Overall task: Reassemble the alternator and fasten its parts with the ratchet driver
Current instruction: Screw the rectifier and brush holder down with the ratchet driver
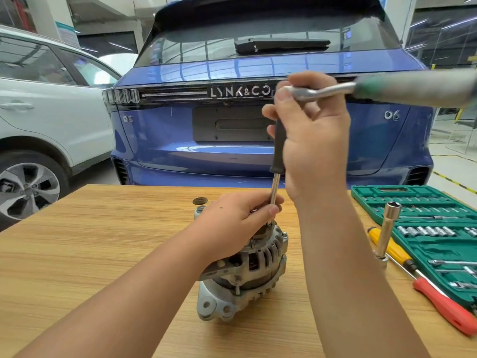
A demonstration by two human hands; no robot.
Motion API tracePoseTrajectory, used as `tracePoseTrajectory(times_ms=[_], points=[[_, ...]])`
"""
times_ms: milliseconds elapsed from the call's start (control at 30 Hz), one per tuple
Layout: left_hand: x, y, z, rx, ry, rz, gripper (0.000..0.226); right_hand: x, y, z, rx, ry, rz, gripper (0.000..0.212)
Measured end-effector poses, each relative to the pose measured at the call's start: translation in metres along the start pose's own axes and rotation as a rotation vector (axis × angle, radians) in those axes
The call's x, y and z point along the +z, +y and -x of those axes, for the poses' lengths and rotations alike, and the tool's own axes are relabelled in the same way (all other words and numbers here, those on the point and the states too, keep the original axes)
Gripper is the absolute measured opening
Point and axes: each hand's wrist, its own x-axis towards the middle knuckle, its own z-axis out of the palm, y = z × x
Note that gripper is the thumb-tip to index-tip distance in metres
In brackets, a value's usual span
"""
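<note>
two hands work the alternator [242, 270], which stands upright on the wooden surface [103, 241]. our left hand [232, 223] rests on its top, fingers [273, 210] pinching the steel shaft just above the fastener. our right hand [315, 135] curls round the black extension handle [280, 148], thumb against the ratchet driver [361, 90] head above. we judge the cast housing heavy, rigid and stable; hold it by the ribbed body below the fingers. spare tools and the socket set [426, 228] lie right of the fingers.
</note>
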Motion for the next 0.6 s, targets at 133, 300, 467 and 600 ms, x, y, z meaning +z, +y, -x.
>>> tracePoseTrajectory(times_ms=[133, 300, 467, 600], points=[[-0.001, 0.001, 0.001, 0.004, 0.003, -0.005, 0.018, 0.007, 0.006, 0.005, -0.051, -0.192, 0.107, 0.028], [0.0, -0.002, -0.002, -0.002, 0.007, 0.012, 0.027, -0.007, 0.004, -0.005, 0.216, -0.313, -0.327, 0.04], [0.001, -0.002, -0.001, -0.013, 0.004, 0.015, 0.024, -0.009, 0.004, -0.006, 0.284, -0.251, -0.336, 0.032], [0.001, 0.0, 0.001, 0.014, -0.016, -0.028, 0.02, 0.001, 0.003, 0.0, -0.043, 0.082, 0.125, 0.041]])
